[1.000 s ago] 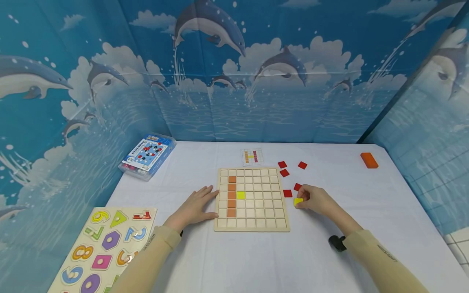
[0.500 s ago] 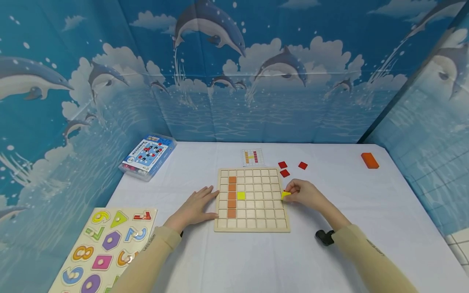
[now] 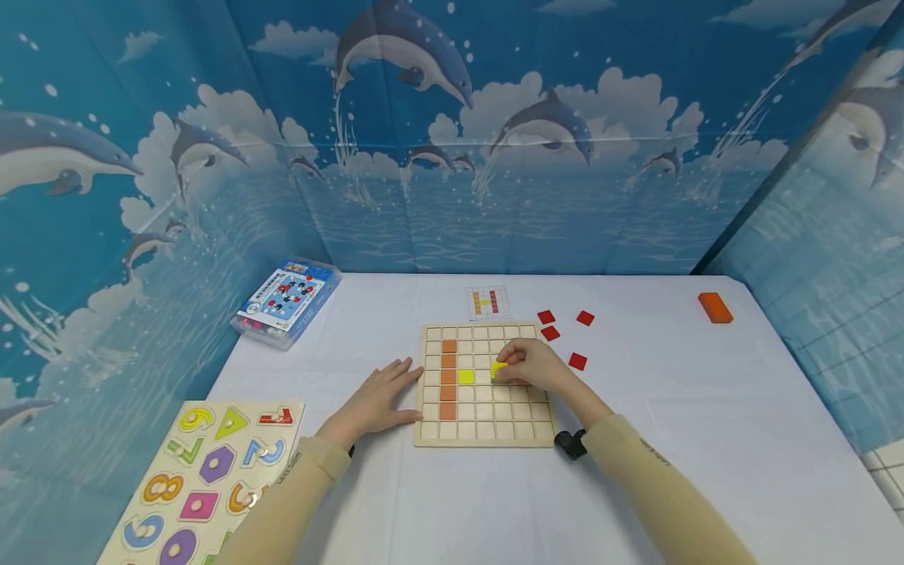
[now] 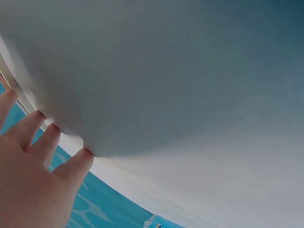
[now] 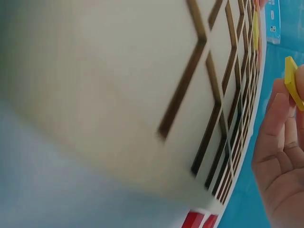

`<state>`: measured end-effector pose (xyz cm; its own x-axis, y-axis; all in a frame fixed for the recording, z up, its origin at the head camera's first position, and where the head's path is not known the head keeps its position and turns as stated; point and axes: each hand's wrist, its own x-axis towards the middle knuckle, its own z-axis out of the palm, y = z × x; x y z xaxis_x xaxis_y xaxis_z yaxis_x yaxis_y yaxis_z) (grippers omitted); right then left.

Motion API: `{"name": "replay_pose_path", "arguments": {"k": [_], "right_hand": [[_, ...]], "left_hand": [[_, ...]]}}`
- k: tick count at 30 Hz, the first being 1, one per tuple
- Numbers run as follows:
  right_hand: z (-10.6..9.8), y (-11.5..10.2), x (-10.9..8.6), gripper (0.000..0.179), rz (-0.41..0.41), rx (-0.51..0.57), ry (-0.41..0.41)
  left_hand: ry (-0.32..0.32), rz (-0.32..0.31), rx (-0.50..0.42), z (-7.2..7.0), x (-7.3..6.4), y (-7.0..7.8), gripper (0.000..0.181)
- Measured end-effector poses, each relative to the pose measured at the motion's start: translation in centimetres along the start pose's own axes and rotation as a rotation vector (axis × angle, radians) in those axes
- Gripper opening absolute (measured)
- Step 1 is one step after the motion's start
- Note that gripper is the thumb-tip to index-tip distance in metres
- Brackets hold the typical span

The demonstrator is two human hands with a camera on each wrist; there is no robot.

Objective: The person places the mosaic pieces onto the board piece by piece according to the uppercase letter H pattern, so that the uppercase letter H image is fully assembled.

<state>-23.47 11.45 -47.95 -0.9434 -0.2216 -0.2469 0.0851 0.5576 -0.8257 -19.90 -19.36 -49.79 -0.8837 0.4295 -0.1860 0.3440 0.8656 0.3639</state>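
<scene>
Over the right-middle of the wooden grid board [image 3: 486,441], my right hand [image 3: 534,367] pinches a yellow square tile [image 3: 498,371] between thumb and fingers. In the right wrist view, that tile is tilted, above the board's grooved cells. My left hand [image 3: 374,400] lies on the white cloth with fingers spread, its fingertips and thumb touching the board's left edge. A column of several orange tiles [image 3: 448,378] fills cells on the left, with one yellow tile [image 3: 466,377] just right of its middle. Behind the board lies a pattern card [image 3: 487,303].
Several red tiles [image 3: 577,361] lie right of the board. Farther right is an orange block [image 3: 716,308]. A blue-lidded plastic box [image 3: 288,302] stands at the back left, and a number-and-shape puzzle board [image 3: 205,479] at the front left.
My right hand has carried the yellow tile leftward from beside the board to above its cells. One red tile near the board's right edge is now out of sight. My left hand stays put.
</scene>
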Motion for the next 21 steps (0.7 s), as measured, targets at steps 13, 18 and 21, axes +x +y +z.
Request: {"name": "replay_pose_path", "arguments": {"k": [13,18,21], "right_hand": [[2.3,-1.7,0.7,0.013,0.052,-0.075,0.04],[2.7,-1.8,0.8,0.01,0.052,-0.085,0.036],[2.8,-1.9,0.9,0.009,0.05,-0.091,0.04]], "left_hand": [[-0.003,-0.004,-0.011,-0.2,-0.1,0.2,0.081],[-0.008,-0.005,-0.013,-0.1,0.0,0.1,0.081],[-0.004,-0.001,-0.011,-0.1,0.0,0.1,0.081]]}}
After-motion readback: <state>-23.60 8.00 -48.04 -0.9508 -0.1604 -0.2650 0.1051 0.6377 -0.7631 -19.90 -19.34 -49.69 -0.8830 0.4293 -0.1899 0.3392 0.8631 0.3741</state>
